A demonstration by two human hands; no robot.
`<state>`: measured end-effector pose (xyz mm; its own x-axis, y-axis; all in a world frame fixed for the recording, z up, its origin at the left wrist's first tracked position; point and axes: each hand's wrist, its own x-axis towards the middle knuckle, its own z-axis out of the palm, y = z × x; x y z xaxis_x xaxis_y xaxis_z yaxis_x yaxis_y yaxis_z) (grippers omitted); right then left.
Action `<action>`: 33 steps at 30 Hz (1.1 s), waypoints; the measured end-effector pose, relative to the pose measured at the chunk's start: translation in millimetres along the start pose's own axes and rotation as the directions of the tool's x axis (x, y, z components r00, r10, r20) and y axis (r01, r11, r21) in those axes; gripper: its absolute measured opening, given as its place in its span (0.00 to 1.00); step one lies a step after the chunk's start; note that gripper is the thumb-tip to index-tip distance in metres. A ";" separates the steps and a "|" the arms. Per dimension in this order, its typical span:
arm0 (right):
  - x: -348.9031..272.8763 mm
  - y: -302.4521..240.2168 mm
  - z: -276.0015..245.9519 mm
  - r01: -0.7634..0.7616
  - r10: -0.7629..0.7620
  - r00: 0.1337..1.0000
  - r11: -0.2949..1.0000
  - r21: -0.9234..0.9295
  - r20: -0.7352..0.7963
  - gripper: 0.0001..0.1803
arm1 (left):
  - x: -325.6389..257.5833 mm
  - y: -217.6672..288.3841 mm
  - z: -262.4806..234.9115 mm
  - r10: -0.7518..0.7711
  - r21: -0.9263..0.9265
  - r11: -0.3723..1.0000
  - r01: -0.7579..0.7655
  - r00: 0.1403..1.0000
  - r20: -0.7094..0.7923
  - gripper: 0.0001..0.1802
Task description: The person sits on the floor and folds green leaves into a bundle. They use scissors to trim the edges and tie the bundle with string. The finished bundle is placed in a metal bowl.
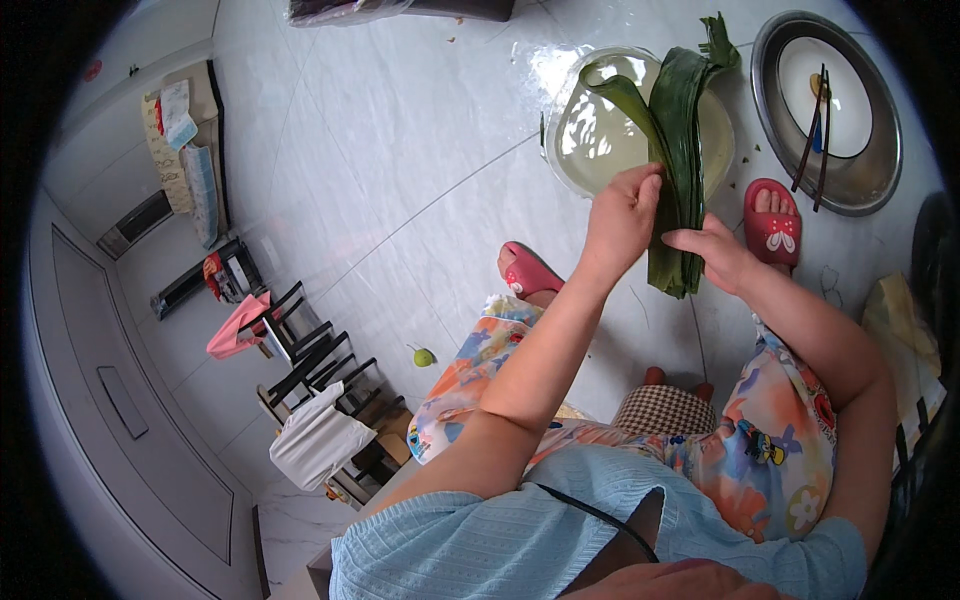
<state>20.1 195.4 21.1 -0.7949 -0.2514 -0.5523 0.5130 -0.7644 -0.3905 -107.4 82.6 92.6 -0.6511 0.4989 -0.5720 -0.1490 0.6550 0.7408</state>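
Note:
Both my hands hold a bundle of long dark green leaves (678,150) upright in front of me. My left hand (622,215) grips the bundle's left edge near its lower half. My right hand (715,252) pinches the lower right edge of the same leaves. The leaf tips reach over a clear basin of water (590,130) on the white tiled floor, and one leaf curls to the left above the water. My feet in red slippers (772,222) rest on either side of the leaves.
A round metal tray (870,175) with a white plate and dark chopsticks lies at the upper right. A small green fruit (424,356) sits on the floor. Black folding chairs with clothes (300,370) stand at the left. A checked cushion (662,408) is under me.

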 end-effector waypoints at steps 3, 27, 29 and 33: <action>-6.2 -13.4 10.0 -0.037 0.037 0.999 0.996 0.076 0.009 0.23 | 17.1 4.5 -4.8 -0.121 -0.192 0.976 0.104 0.990 -0.077 0.17; -22.6 -25.6 15.1 -0.122 0.104 0.949 0.992 0.040 0.299 0.33 | 128.3 17.1 -31.5 0.305 0.087 0.952 -0.293 0.934 -0.186 0.19; -25.3 -32.2 18.7 -0.125 0.088 0.935 0.989 0.085 0.344 0.34 | 122.2 13.2 -42.1 0.497 0.007 0.860 -0.510 0.834 -0.241 0.14; -37.3 -54.3 30.7 -0.147 0.070 0.909 0.976 0.158 0.410 0.35 | 94.7 10.3 -62.8 0.620 0.141 0.784 -0.605 0.774 -0.130 0.24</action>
<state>12.0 228.1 85.6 -0.8196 -0.5256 -0.2279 0.5663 -0.8034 -0.1839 -217.4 100.9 68.2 -0.6931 0.7181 0.0629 0.3821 0.2920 0.8768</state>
